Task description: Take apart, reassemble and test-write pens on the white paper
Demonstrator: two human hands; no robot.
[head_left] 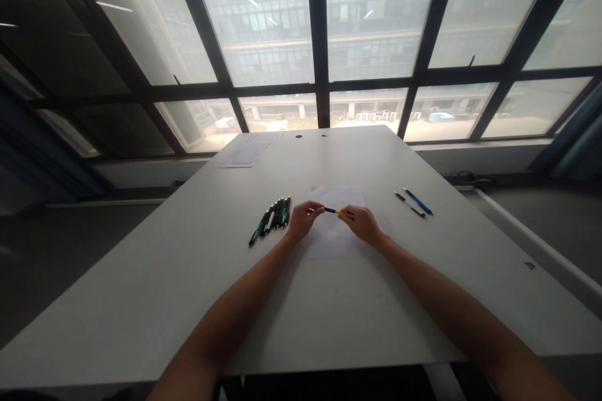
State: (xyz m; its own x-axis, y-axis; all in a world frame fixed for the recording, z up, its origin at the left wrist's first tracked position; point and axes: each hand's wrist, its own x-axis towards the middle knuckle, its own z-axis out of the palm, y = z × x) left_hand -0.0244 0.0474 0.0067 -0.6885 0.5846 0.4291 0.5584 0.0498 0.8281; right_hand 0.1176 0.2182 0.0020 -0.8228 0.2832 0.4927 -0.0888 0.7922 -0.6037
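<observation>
Left fingers (314,205) and right fingers (350,208) pinch one pen (332,210).
Pen pile (269,220) toward the surface's (188,313) left edge; two pens (418,202) toward right.

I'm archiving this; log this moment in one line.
left hand: on black end of yellow-black pen | right hand: holds yellow end | paper: beneath | pen cluster: left | two pens: right

A white bench (164,301) stretches toward dark-framed windows (268,12) letting in daylight; bluish curtains (42,144) hang either side, and the dim floor (70,238) seems grey.
</observation>
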